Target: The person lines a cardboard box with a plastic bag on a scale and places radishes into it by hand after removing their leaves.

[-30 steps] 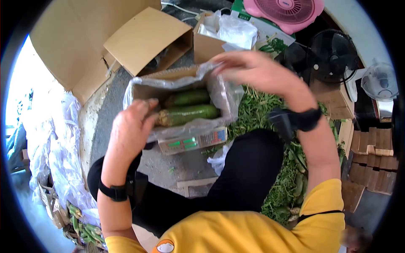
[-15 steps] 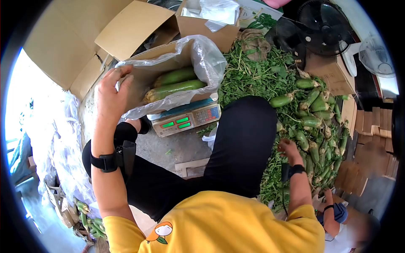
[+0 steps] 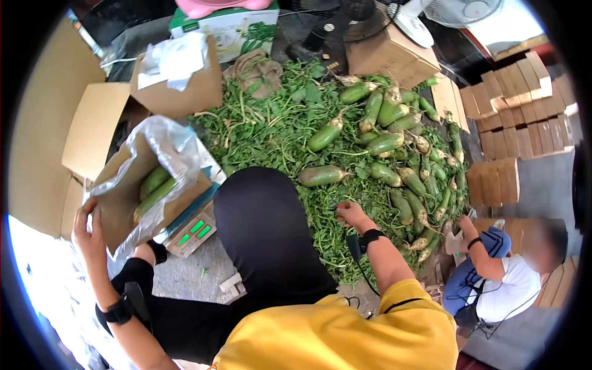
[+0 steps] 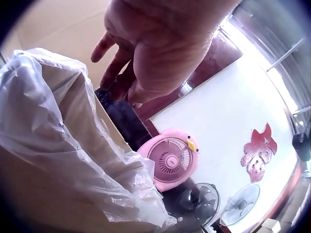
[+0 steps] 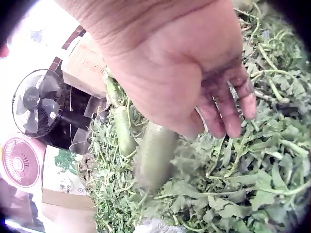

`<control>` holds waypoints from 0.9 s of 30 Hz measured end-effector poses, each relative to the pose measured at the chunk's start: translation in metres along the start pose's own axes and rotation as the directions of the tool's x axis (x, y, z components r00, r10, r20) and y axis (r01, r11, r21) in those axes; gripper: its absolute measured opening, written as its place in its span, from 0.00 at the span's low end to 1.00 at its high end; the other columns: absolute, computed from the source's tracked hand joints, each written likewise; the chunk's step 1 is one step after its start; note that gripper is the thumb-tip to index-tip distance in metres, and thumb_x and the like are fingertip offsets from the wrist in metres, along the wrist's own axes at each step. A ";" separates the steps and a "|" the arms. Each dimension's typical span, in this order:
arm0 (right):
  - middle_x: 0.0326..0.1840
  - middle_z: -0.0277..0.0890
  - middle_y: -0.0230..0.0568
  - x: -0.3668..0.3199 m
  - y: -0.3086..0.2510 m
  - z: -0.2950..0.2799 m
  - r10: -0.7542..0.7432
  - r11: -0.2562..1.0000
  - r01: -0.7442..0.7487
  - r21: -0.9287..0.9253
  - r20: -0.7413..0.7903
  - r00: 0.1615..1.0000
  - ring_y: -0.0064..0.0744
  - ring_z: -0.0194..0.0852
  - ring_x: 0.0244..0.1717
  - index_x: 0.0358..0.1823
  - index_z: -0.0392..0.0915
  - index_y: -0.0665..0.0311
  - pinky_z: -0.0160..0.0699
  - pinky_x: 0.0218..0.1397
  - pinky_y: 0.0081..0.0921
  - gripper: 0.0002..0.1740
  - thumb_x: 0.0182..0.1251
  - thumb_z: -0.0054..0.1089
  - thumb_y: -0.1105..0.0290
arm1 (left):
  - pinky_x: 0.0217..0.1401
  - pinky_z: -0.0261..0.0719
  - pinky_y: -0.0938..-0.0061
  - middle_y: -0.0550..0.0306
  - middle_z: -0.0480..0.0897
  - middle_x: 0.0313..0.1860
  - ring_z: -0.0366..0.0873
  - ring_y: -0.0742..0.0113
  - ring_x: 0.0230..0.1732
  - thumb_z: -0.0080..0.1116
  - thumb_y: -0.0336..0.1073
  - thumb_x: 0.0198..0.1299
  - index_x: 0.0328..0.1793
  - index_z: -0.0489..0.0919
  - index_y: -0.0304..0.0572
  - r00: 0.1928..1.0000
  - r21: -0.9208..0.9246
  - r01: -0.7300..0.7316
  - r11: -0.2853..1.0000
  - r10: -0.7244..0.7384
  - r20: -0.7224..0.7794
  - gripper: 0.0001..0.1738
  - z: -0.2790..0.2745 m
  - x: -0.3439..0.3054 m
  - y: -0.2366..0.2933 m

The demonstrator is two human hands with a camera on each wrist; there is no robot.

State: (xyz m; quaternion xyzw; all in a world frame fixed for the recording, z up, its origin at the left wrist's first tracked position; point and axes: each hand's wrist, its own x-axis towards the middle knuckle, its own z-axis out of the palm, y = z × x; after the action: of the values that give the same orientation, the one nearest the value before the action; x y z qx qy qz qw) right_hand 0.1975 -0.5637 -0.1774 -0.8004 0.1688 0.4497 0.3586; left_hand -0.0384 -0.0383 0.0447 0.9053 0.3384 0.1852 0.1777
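Observation:
A cardboard box [image 3: 114, 191] with a clear plastic liner [image 3: 185, 148] stands tilted in view on a digital scale [image 3: 194, 231] with green displays. Inside it lie green radishes [image 3: 154, 200]. My left hand [image 3: 88, 228] is at the box's near left edge; in the left wrist view that hand [image 4: 155, 53] has loosely bent fingers and nothing in them. Low over the heap of leaves [image 3: 333, 234] hovers my right hand [image 3: 353, 214]. Its fingers hang relaxed in the right wrist view, beside a single green radish [image 5: 156, 155], and hold nothing.
Many loose green radishes [image 3: 388, 145] lie on the leaves to the right. Another person [image 3: 509, 271] sits at the far right beside stacked cardboard pieces [image 3: 518, 92]. An open carton with white plastic [image 3: 176, 68] and a black fan [image 3: 370, 21] stand at the back.
My right hand has left the box liner and come down over the leaves on the right. The head view has turned right. My left hand stays by the box.

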 end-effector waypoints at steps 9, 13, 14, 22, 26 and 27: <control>0.32 0.76 0.33 0.057 -0.012 -0.023 -0.206 0.974 0.220 0.047 -0.210 0.956 0.21 0.75 0.25 0.43 0.72 0.65 0.67 0.21 0.19 0.13 0.59 0.55 0.67 | 0.56 0.68 0.70 0.49 0.79 0.46 0.75 0.59 0.50 0.48 0.30 0.61 0.50 0.76 0.33 1.000 -0.002 -0.024 1.000 0.024 0.007 0.14 0.008 0.005 -0.023; 0.31 0.77 0.38 0.077 -0.028 -0.038 -0.289 0.954 0.299 -0.021 -0.323 0.901 0.24 0.75 0.24 0.43 0.74 0.68 0.72 0.25 0.22 0.13 0.58 0.55 0.69 | 0.56 0.67 0.69 0.49 0.79 0.46 0.75 0.59 0.50 0.47 0.30 0.61 0.50 0.76 0.32 1.000 -0.005 -0.006 1.000 0.007 0.022 0.14 0.011 0.007 -0.021; 0.30 0.78 0.39 0.086 -0.027 -0.041 -0.345 0.937 0.340 -0.083 -0.374 0.861 0.25 0.76 0.24 0.42 0.75 0.69 0.74 0.27 0.22 0.13 0.57 0.55 0.70 | 0.56 0.67 0.69 0.49 0.79 0.46 0.75 0.59 0.50 0.47 0.30 0.61 0.50 0.76 0.32 1.000 -0.003 -0.012 1.000 0.012 0.020 0.14 0.012 0.007 -0.021; 0.33 0.79 0.47 0.102 -0.069 -0.061 -0.549 0.834 0.371 -0.408 -0.547 0.632 0.40 0.79 0.36 0.37 0.79 0.66 0.75 0.42 0.30 0.10 0.54 0.55 0.71 | 0.57 0.66 0.69 0.49 0.78 0.48 0.74 0.59 0.51 0.46 0.29 0.61 0.51 0.75 0.32 1.000 0.050 0.000 0.999 -0.001 0.014 0.14 0.014 0.009 -0.028; 0.34 0.79 0.48 0.119 -0.092 -0.077 -0.573 0.819 0.395 -0.416 -0.595 0.563 0.42 0.78 0.37 0.37 0.79 0.65 0.75 0.43 0.30 0.10 0.55 0.55 0.71 | 0.58 0.66 0.69 0.50 0.78 0.48 0.73 0.59 0.52 0.46 0.29 0.62 0.51 0.75 0.33 1.000 0.106 -0.004 0.994 0.005 -0.013 0.14 0.008 0.009 -0.026; 0.34 0.79 0.48 0.124 -0.100 -0.084 -0.569 0.822 0.387 -0.417 -0.620 0.541 0.43 0.78 0.38 0.36 0.79 0.64 0.75 0.43 0.31 0.09 0.55 0.54 0.70 | 0.58 0.66 0.69 0.51 0.78 0.49 0.73 0.59 0.53 0.45 0.30 0.63 0.52 0.75 0.33 0.999 0.116 0.019 0.993 -0.015 -0.031 0.14 0.005 0.010 -0.028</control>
State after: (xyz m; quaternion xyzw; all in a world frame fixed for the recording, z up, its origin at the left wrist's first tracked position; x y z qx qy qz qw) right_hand 0.3739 -0.5499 -0.2106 -0.9608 0.0157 -0.0018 0.2766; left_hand -0.0446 -0.0128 0.0302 0.9084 0.3588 0.1772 0.1212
